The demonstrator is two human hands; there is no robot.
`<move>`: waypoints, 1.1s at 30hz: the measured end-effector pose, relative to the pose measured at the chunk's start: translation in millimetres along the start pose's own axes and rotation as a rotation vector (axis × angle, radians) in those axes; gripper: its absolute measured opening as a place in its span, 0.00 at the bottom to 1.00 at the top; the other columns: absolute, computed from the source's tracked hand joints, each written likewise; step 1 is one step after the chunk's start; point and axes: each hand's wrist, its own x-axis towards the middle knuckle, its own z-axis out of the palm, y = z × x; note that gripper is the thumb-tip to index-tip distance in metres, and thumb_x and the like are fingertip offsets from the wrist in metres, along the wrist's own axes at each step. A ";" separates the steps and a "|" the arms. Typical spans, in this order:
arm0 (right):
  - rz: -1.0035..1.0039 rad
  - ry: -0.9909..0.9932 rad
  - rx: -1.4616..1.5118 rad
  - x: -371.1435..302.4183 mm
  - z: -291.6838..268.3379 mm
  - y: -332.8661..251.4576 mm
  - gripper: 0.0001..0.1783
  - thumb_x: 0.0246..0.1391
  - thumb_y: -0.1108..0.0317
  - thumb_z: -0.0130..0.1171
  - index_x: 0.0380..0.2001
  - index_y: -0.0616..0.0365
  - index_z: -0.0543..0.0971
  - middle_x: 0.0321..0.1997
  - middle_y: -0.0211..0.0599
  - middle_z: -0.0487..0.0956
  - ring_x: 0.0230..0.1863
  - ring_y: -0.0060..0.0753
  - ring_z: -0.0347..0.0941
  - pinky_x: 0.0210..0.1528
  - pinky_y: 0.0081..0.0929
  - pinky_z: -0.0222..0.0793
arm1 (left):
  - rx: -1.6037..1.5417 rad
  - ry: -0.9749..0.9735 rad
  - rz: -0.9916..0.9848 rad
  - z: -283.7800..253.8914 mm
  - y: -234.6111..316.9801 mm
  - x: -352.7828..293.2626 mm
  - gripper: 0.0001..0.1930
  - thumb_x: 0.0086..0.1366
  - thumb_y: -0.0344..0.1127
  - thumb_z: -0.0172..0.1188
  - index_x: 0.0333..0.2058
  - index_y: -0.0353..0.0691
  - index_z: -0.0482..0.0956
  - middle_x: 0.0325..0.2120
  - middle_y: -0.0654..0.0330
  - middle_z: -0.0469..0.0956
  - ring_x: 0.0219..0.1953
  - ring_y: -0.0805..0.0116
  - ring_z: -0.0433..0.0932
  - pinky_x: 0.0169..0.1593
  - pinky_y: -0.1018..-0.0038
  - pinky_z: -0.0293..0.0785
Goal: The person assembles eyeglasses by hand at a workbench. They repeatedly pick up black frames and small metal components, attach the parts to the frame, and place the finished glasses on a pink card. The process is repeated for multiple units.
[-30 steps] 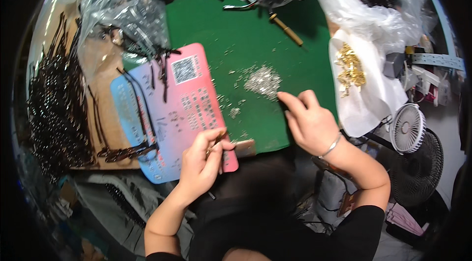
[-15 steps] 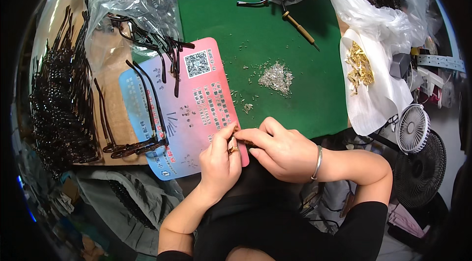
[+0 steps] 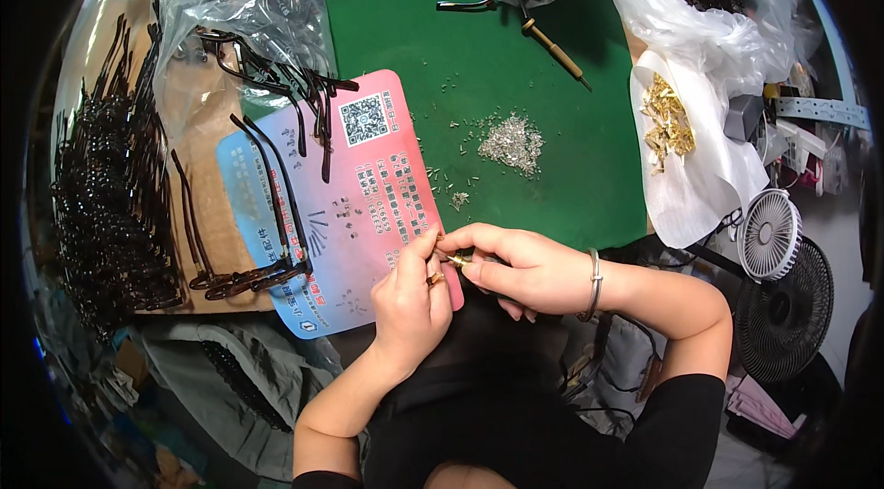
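Observation:
Over the lower right edge of a pink and blue printed mat point(image 3: 368, 240), my two hands meet. A brass-coloured screwdriver point(image 3: 458, 261) sits between the thumb and fingers of my right hand point(image 3: 525, 273), its thin end pointing at my left fingertips. The rest of it is hidden in the palm. My left hand point(image 3: 410, 305), with a ring on one finger, is closed in a pinch around a tiny piece that the fingers mostly cover. Left of the hands, glasses with dark frames point(image 3: 258, 277) lie on the mat's edge, temples pointing away. Small metal parts point(image 3: 345, 213) are scattered on the mat.
A green mat point(image 3: 571, 185) carries a heap of small silver screws point(image 3: 511, 144) and another brass screwdriver point(image 3: 557, 54). Gold-coloured parts point(image 3: 668, 121) lie on white paper at right. Many dark frames point(image 3: 110, 203) are stacked left; plastic bags point(image 3: 239, 10) stand behind. Two fans point(image 3: 772, 236) are at right.
My right hand has turned and its fingers have shifted, so the screwdriver's brass end now shows by the left fingertips. My left hand keeps its pinch in nearly the same place.

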 end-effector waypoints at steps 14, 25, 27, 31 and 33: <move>-0.329 0.163 -0.341 15.3 0.7 17.7 0.18 0.59 0.66 0.46 0.52 0.57 0.64 0.27 0.33 0.70 0.18 0.23 0.68 0.19 0.21 0.67 | -0.067 -0.081 -0.063 -5.0 -3.5 2.6 0.18 0.53 0.19 0.51 0.45 0.30 0.70 0.30 0.48 0.78 0.30 0.55 0.80 0.32 0.70 0.75; -0.414 0.545 -0.928 -29.9 -1.5 20.6 0.19 0.55 0.64 0.50 0.50 0.57 0.65 0.36 0.47 0.68 0.29 0.49 0.73 0.31 0.39 0.73 | -0.258 -0.026 -0.153 -20.3 -1.5 10.0 0.27 0.63 0.19 0.44 0.60 0.38 0.54 0.36 0.52 0.79 0.23 0.78 0.76 0.26 0.80 0.73; -0.452 0.656 -0.908 -20.2 -15.7 33.6 0.19 0.55 0.63 0.50 0.48 0.57 0.66 0.36 0.47 0.68 0.29 0.49 0.73 0.32 0.40 0.72 | -0.167 0.067 0.242 -12.5 -16.3 22.7 0.24 0.55 0.17 0.51 0.52 0.41 0.69 0.37 0.50 0.79 0.27 0.67 0.80 0.31 0.76 0.76; -0.531 0.630 -0.777 -19.7 -25.2 45.9 0.18 0.56 0.63 0.50 0.47 0.58 0.67 0.39 0.47 0.70 0.35 0.50 0.73 0.36 0.37 0.71 | -0.058 -0.102 0.268 -28.5 -23.3 36.1 0.15 0.49 0.17 0.54 0.35 0.39 0.80 0.35 0.50 0.79 0.32 0.62 0.81 0.34 0.76 0.77; -0.545 0.616 -0.683 -16.1 -37.5 44.0 0.17 0.56 0.63 0.50 0.46 0.59 0.68 0.40 0.47 0.71 0.38 0.48 0.73 0.39 0.35 0.70 | -0.329 -0.117 0.042 -28.8 -23.5 33.1 0.12 0.56 0.18 0.52 0.39 0.31 0.77 0.36 0.50 0.79 0.32 0.68 0.80 0.33 0.78 0.76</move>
